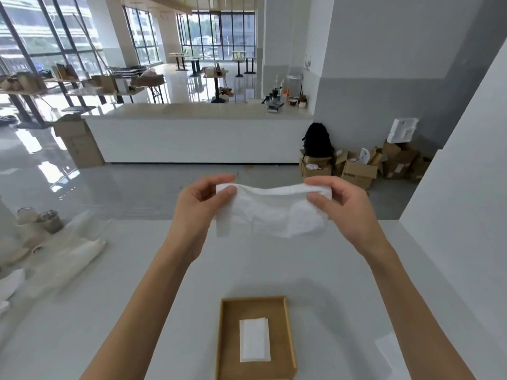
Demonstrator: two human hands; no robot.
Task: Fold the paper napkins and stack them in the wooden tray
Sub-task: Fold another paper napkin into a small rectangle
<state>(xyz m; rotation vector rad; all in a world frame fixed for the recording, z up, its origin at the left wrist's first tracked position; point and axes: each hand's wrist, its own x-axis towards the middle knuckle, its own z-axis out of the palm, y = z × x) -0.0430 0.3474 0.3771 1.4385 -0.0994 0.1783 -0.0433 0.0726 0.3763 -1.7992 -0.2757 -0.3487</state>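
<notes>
A white paper napkin [274, 212] hangs unfolded in the air above the white table [153, 283]. My left hand [200, 204] pinches its upper left corner and my right hand [340, 204] pinches its upper right corner, stretching the top edge between them. Close to me on the table lies a shallow wooden tray [227, 338]. Inside it rests a small stack of folded napkins [253, 340], lying lengthwise near the tray's middle.
Clear plastic packaging [74, 253] and cups [41, 223] lie at the table's left side. A flat white sheet [389, 349] lies at the right near the white wall [466, 215]. Beyond the table's far edge are a white counter [192, 133] and cardboard boxes [359, 171].
</notes>
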